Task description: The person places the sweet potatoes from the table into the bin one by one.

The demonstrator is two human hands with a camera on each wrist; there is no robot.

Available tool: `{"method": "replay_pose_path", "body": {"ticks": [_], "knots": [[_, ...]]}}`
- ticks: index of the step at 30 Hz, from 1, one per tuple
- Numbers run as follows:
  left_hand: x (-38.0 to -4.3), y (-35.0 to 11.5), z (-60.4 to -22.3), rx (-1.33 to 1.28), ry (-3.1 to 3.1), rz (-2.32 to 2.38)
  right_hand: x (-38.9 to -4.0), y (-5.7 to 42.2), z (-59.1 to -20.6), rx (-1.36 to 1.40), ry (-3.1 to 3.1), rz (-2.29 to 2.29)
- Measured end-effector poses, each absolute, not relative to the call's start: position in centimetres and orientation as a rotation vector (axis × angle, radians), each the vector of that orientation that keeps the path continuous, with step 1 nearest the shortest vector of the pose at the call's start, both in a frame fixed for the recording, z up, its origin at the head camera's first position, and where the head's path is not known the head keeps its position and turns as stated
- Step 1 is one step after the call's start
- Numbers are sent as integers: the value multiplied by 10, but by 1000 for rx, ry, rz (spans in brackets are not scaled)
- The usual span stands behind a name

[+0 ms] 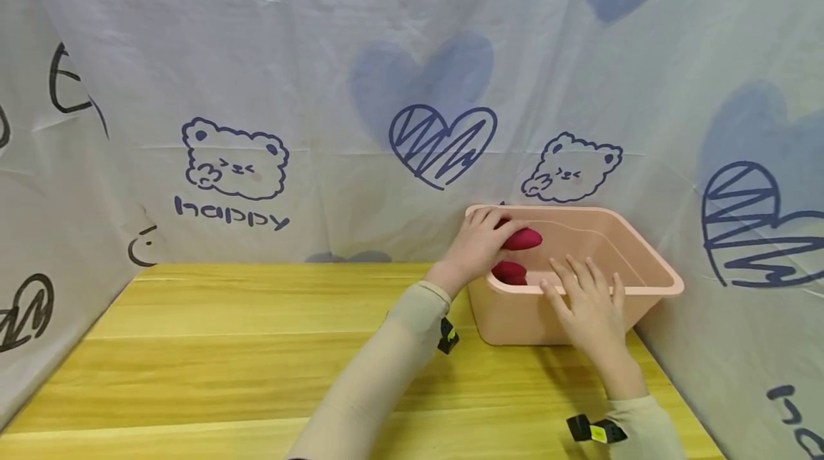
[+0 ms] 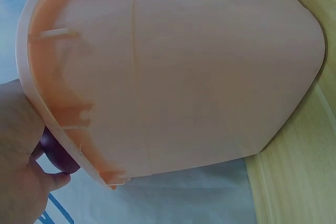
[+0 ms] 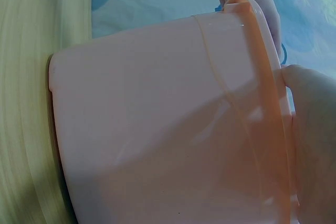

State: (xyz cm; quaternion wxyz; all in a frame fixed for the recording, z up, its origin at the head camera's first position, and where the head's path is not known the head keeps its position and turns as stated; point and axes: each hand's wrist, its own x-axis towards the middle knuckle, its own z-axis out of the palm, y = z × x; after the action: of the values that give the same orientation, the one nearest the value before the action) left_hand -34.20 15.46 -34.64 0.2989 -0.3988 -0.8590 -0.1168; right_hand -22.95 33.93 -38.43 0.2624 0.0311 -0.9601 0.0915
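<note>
A peach-pink plastic bin (image 1: 528, 320) stands at the right of the wooden table. Over its left side, my left hand (image 1: 473, 245) grips a smooth, rounded magenta object (image 1: 523, 239); its kind is not clear. In the left wrist view that object (image 2: 59, 153) shows dark purple between thumb and fingers, just past the rim. Inside the bin, below the hand, lies a second magenta piece (image 1: 511, 273), partly hidden by the near wall. My right hand (image 1: 589, 302) is at the bin's near rim, fingers spread and holding nothing. The bin's outer wall (image 3: 147, 119) fills most of the right wrist view.
The light wood table (image 1: 257, 353) stretches to the left of the bin. A pale curtain (image 1: 335, 88) with printed hearts and bears hangs behind and on both sides, close to the bin's far side.
</note>
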Motion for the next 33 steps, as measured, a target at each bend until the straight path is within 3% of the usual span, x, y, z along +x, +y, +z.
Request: {"method": "replay_pose_path", "body": {"ticks": [23, 33], "knots": [[-343, 154, -347, -1034, -2327, -287, -231, 339, -387, 77, -2577, 236], [-339, 149, -351, -901, -2407, -273, -230, 340, -389, 95, -2552, 241]]}}
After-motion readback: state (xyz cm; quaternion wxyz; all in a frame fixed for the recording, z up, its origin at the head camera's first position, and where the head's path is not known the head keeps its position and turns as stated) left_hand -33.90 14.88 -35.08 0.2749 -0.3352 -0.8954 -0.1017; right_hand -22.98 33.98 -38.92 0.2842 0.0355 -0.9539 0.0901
